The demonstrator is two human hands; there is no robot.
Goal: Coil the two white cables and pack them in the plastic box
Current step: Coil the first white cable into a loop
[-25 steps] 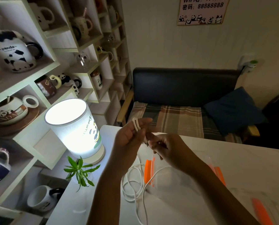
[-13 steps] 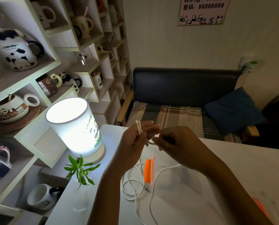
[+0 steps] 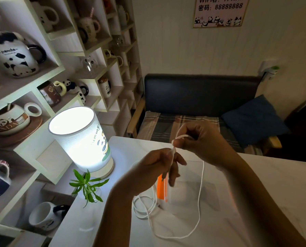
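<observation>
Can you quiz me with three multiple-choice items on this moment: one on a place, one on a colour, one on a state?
1. Where does the lit lamp stand?
A. on the table's left corner
B. on the sofa
C. on a shelf

2. What colour is the box latch?
A. blue
B. orange
C. green

3. What is the state of the cable between the hands?
A. fully coiled in the box
B. lying untouched
C. pinched by both hands, a slack loop trailing on the table

Answers:
1 A, its base sits on the table beside the plant.
2 B, an orange strip shows on the box's left side.
3 C, the left hand and the right hand pinch it while the rest hangs down.
</observation>
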